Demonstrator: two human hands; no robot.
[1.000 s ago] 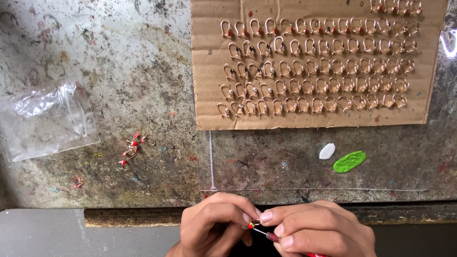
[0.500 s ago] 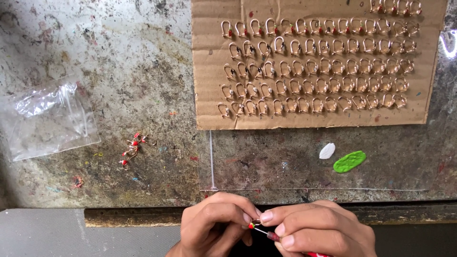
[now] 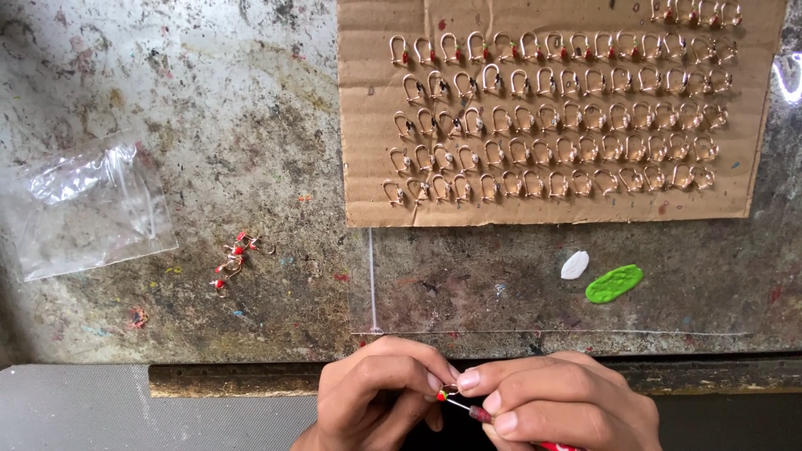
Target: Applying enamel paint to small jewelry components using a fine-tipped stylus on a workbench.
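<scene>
My left hand (image 3: 378, 399) pinches a small golden ear hook with a red bead (image 3: 445, 391) at the bottom centre, below the table edge. My right hand (image 3: 561, 405) holds a thin red-handled tool (image 3: 478, 412) whose fine tip touches the bead. The fingertips of both hands meet around the hook. A cardboard sheet (image 3: 368, 200) at the top right carries several rows of similar golden ear hooks (image 3: 551, 113). A small cluster of loose red-beaded hooks (image 3: 234, 260) lies on the table to the left.
A clear plastic bag (image 3: 83, 209) lies at the left on the stained grey table (image 3: 209, 100). A white blob (image 3: 575, 265) and a green blob (image 3: 614, 284) sit below the cardboard. A grey ledge (image 3: 75, 405) runs along the front left.
</scene>
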